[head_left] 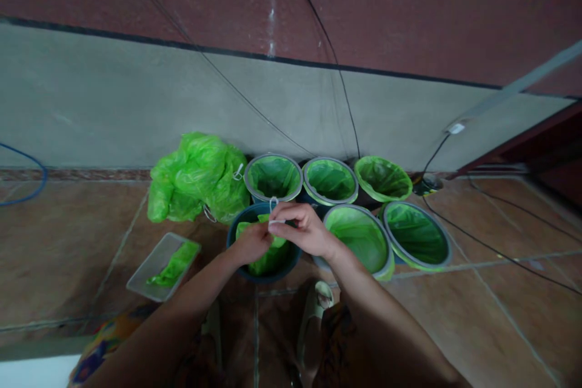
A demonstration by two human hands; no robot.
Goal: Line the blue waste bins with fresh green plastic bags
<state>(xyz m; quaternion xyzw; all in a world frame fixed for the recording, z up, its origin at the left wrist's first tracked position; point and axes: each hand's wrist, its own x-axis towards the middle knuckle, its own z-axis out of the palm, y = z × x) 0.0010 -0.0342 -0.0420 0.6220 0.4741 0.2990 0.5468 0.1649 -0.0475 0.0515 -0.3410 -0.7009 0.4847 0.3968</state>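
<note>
Over the dark bin (236, 236), both hands (277, 237) pinch a green liner (268, 257) and white clip (275, 222).

Hands (282, 236) over green-lined bucket (264, 251)

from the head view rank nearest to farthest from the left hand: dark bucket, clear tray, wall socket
1. dark bucket, directly beneath the left hand
2. clear tray, on the floor to the left
3. wall socket, far right on the wall

Left of the fingers: heap of green bags (197, 177), clear tray (160, 267) on tiled floor (477, 315). Right and beyond: five lined buckets (361, 236). Farther right: black cables (491, 245), white plug (456, 128).
</note>
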